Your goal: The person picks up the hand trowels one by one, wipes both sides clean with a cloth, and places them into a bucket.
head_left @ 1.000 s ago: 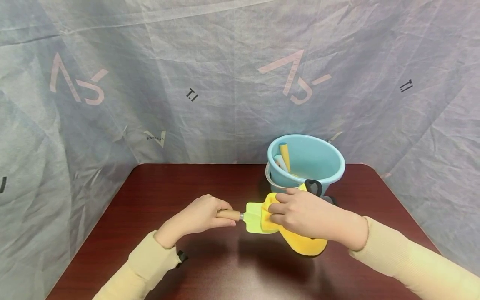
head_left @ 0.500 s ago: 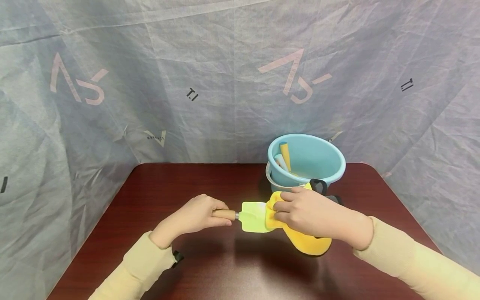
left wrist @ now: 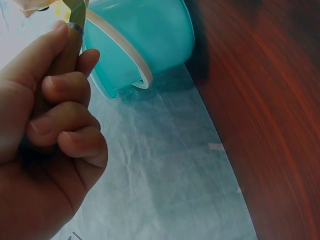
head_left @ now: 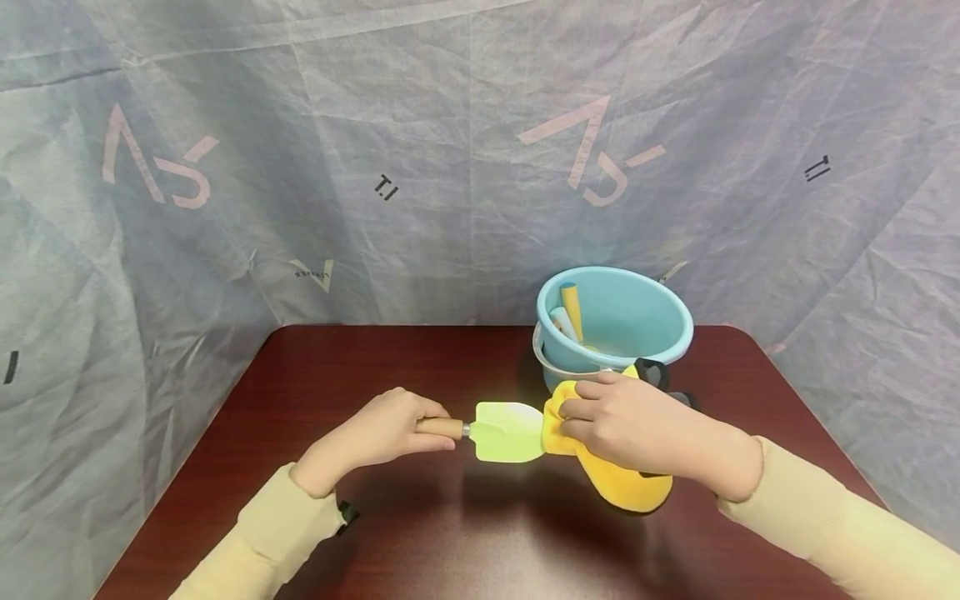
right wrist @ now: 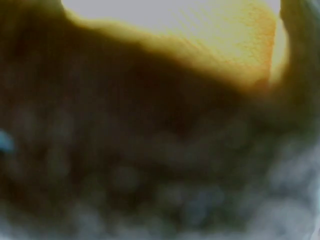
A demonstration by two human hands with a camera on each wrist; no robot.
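My left hand (head_left: pixel 378 429) grips the wooden handle of a small hand trowel (head_left: pixel 508 432). Its bright yellow-green blade points right, held over the table. In the left wrist view, the fingers curl round the handle (left wrist: pixel 64 60). My right hand (head_left: pixel 622 421) pinches a soft yellow cloth (head_left: pixel 626 483) with black parts, bunched at the blade's tip. The cloth's lower part hangs down with a dark edge, and the right hand hides its middle. The right wrist view is mostly dark and blurred, with lit yellow fabric (right wrist: pixel 220 40) along the top.
Behind the right hand, at the table's far right, stands a light blue bucket (head_left: pixel 678 346) with a white handle. Inside it lean a yellow-handled thing (head_left: pixel 572 312) and a pale rolled item (head_left: pixel 564 323). A grey printed sheet (head_left: pixel 420 167) hangs behind the dark red-brown table (head_left: pixel 360 358).
The trowel has drifted left in the left hand, while the right hand and cloth have shifted right. The cloth has slid along the blade to its tip, uncovering more of it.
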